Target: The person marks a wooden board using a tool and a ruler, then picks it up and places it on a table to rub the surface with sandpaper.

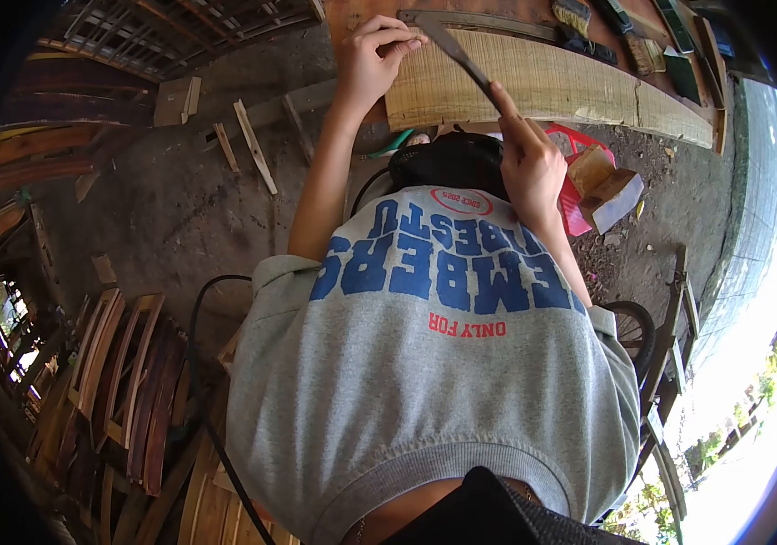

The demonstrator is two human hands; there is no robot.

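Note:
A long dark flat tool [459,56], perhaps a blade or file, slants over a pale curved wooden board [534,80]. My right hand [532,159] is wrapped round its lower end, with the index finger stretched along it. Near the tool's upper end, at the board's left end, my left hand [379,59] is closed in a pinch; what lies between its fingertips is too small to make out. The board rests on a reddish wooden work surface [352,13].
Brushes [647,54] and other tools lie at the top right. Beyond my right forearm are a red plastic stool [574,143] and an open cardboard box [608,191]. Curved wooden pieces [125,381] are stacked at the lower left. Wood strips [255,145] lie on the ground.

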